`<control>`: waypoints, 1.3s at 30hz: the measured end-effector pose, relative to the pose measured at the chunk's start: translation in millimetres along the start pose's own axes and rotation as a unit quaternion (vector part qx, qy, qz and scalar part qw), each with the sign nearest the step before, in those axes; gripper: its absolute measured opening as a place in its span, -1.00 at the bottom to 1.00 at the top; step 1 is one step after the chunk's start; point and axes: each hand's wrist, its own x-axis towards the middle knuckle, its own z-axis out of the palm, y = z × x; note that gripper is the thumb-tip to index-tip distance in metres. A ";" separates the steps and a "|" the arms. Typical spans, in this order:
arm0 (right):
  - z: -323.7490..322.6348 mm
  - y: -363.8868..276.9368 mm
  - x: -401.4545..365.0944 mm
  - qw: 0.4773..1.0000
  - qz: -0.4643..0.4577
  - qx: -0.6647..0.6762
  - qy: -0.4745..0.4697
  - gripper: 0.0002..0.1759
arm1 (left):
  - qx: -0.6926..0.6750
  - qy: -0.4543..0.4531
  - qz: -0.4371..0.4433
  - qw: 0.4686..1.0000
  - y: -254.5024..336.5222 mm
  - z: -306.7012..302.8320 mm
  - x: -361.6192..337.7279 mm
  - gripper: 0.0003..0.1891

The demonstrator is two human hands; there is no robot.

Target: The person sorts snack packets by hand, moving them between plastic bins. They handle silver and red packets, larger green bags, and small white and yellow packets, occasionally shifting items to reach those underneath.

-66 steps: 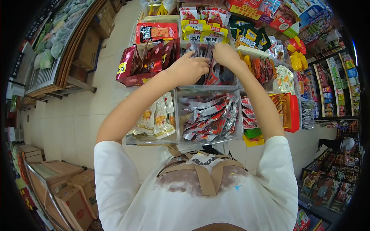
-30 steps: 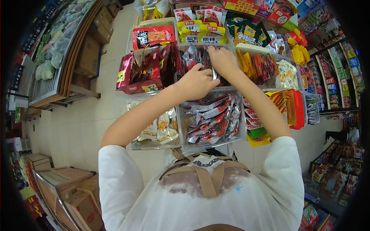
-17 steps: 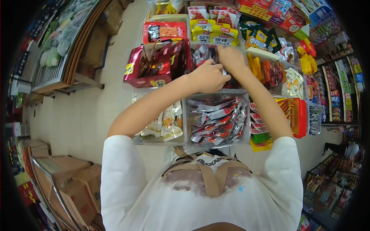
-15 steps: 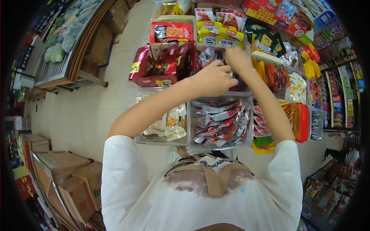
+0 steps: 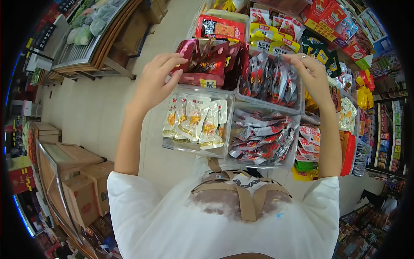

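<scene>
My left hand [image 5: 157,80] is open, thumb and fingers apart, its fingertips at the left edge of the maroon snack bags [image 5: 207,60]. On the other side, my right hand [image 5: 311,75] has its fingers loosely bent and apart over the right rim of a clear bin, with a ring on one finger. Dark silver-and-red snack packets [image 5: 267,77] stand upright in that bin. Nearer to me are a bin of white snack pouches [image 5: 196,116] and a bin of silver-and-red packets [image 5: 263,138] lying in a pile.
Behind are red packets [image 5: 220,28], yellow packets [image 5: 274,39] and dark green bags [image 5: 321,52]. A red container [image 5: 347,153] stands at the right. Wrapped vegetables [image 5: 82,34] lie on a wooden stand at the upper left; cardboard boxes [image 5: 82,200] sit at the lower left.
My hands were together over the bin of upright packets; the left has moved left to the maroon bags, the right to the bin's right rim. The view has shifted, and the upright packets now show.
</scene>
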 end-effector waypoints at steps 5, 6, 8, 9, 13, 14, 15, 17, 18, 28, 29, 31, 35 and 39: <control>-11.0 14.8 -22.6 0.993 0.020 0.115 0.018 -0.61 | -0.012 0.011 -0.036 0.999 9.1 8.7 -14.0 -0.70; -15.1 13.3 -28.9 0.990 0.031 0.134 0.021 -0.60 | 0.004 0.039 -0.030 0.999 11.9 9.4 -15.6 -0.72; -22.0 9.4 -44.4 0.988 0.057 0.143 0.027 -0.59 | 0.018 0.064 -0.025 0.997 18.8 9.2 -19.1 -0.75; -22.0 6.3 -51.8 0.988 0.060 0.143 0.027 -0.59 | 0.017 0.072 -0.012 0.997 23.2 8.4 -21.2 -0.75; -20.1 -3.4 -82.8 0.992 0.080 0.060 0.079 -0.61 | -0.078 -0.005 -0.154 0.985 47.0 7.3 -40.7 -0.78; -20.0 -5.0 -91.1 0.990 0.089 0.074 0.080 -0.62 | -0.080 -0.007 -0.153 0.985 51.8 9.5 -44.0 -0.78; -20.2 -6.8 -98.6 0.990 0.091 0.074 0.080 -0.62 | -0.079 -0.064 -0.198 0.975 56.1 12.7 -47.0 -0.75; -19.8 -12.0 -112.6 0.988 0.109 0.102 0.040 -0.64 | -0.078 -0.121 -0.243 0.959 61.7 21.9 -54.3 -0.70; -16.2 -19.9 -117.5 0.984 0.128 0.111 0.048 -0.68 | -0.049 -0.126 -0.202 0.970 63.0 28.3 -58.5 -0.69; -75.6 -8.0 -126.9 0.978 0.129 -0.011 0.163 -0.73 | -0.076 -0.077 -0.101 0.989 80.1 41.5 -50.7 -0.61; -84.3 -5.5 -124.9 0.976 0.114 -0.041 0.179 -0.73 | -0.081 -0.078 -0.091 0.990 82.6 40.8 -49.4 -0.61; -102.7 6.1 -120.6 0.975 0.113 -0.092 0.169 -0.69 | -0.071 -0.079 -0.102 0.989 86.5 40.3 -46.8 -0.62; -117.8 51.8 -104.4 0.973 0.105 -0.156 0.132 -0.59 | -0.091 -0.083 -0.116 0.986 91.2 39.7 -52.0 -0.63; -135.5 89.2 -96.5 0.973 0.138 -0.157 0.096 -0.53 | -0.091 -0.102 -0.141 0.980 94.9 38.9 -50.4 -0.64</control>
